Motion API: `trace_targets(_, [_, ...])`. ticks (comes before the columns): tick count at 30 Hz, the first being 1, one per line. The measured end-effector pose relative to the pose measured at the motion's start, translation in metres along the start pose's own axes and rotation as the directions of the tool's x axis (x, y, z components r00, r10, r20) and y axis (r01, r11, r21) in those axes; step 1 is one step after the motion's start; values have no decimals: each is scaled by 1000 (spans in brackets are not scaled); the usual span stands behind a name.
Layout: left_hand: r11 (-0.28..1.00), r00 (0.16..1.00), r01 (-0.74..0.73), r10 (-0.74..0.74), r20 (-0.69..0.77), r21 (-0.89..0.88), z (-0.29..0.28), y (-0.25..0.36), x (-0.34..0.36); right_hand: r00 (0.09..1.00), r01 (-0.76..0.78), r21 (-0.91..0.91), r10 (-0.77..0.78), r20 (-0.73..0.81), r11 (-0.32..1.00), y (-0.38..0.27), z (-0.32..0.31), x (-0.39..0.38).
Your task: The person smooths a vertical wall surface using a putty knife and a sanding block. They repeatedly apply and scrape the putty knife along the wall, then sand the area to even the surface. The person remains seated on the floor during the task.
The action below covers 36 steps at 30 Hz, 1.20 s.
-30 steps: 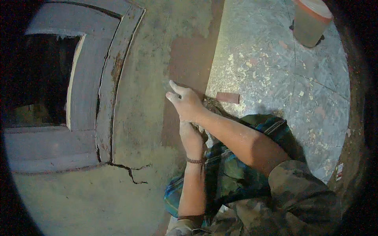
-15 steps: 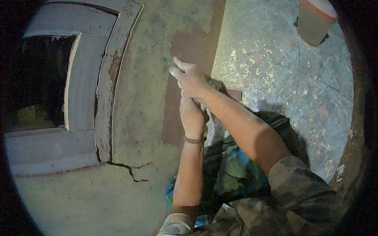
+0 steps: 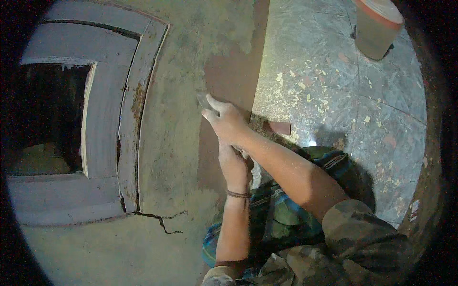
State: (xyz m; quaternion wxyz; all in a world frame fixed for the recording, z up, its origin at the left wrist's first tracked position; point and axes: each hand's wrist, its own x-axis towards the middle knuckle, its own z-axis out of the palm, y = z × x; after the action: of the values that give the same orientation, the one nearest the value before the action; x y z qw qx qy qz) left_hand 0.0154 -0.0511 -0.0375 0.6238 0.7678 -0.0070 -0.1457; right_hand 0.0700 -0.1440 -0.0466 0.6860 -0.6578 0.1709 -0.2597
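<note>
My right hand [image 3: 228, 121], dusted with white powder, is closed around a scraper whose thin greyish blade [image 3: 202, 101] shows past the thumb and forefinger. The blade meets the wall by the edge of a brownish bare patch [image 3: 231, 81]. Greenish-grey coating [image 3: 179, 95] covers the wall beside it. Tucked beneath the right hand, my left hand [image 3: 234, 167] touches its heel, fingers curled; what they grip is hidden. A brown cord bracelet [image 3: 237, 194] circles my left wrist.
Left of the hands is a grey wooden frame [image 3: 102, 119] around a dark opening. A crack [image 3: 162, 220] runs from its corner. Pale flakes [image 3: 305, 90] litter the grey floor [image 3: 377, 157]. A reddish-brown piece [image 3: 279, 127] lies near my right forearm. A bucket with an orange rim [image 3: 379, 35] stands far right.
Both hands and the scraper have come a little nearer to me along the wall. The whole view has shifted too, so the frame and bucket sit lower in it.
</note>
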Motion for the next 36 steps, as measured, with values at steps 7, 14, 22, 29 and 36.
trace_targets(7, [721,922,-380,346,173,580,-1,-2,5,991,-89,62,82,103,994,10,3,0])
trace_targets(14, [951,994,-105,92,58,291,-17,-22,1,1000,-13,199,16,-11,980,1,9,-16])
trace_targets(22, [828,986,-166,123,115,535,-17,-8,-2,996,-91,282,81,45,955,-7,7,-9])
trace_targets(29, [953,966,-215,175,189,214,2,10,16,996,28,259,-4,-92,965,5,4,11])
trace_targets(36, [938,973,-227,212,86,263,10,4,19,850,348,-245,-415,-324,905,25,8,44])
